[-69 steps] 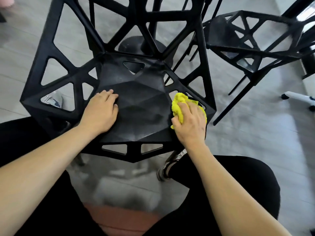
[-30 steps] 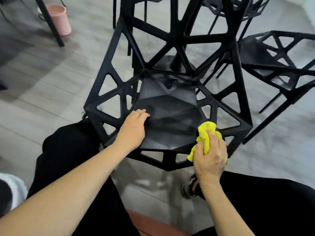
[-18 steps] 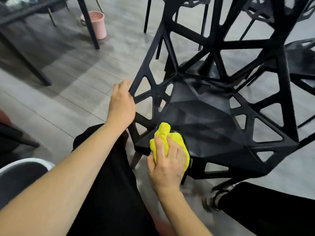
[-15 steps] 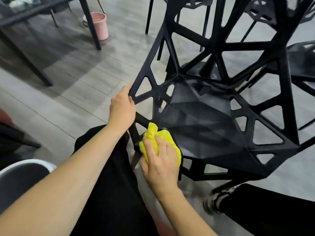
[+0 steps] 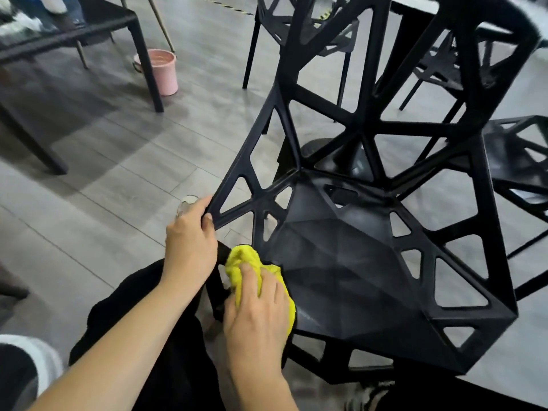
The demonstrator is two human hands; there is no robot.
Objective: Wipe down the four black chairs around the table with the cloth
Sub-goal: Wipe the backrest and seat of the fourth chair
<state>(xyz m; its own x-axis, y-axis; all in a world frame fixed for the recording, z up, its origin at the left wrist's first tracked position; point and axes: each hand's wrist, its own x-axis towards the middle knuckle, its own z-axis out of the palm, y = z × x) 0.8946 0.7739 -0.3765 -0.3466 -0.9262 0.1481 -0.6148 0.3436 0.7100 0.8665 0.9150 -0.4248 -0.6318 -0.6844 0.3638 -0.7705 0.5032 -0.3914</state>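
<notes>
Grey plank floor [image 5: 124, 161] held a pink bucket [image 5: 161, 71] far left. The near black chair [image 5: 355, 262] was angular; the left hand [image 5: 189, 247] gripped its left corner, the right hand [image 5: 258, 315] pressed the bunched yellow cloth [image 5: 241, 259] on the seat's near-left edge, fingers curled over it.

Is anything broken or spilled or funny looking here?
Nothing looks broken or spilled. The black chair stands upright, its holes being part of its design. The left hand grips its corner while the right hand presses the yellow cloth on the seat edge. The pink bucket stands upright.
</notes>
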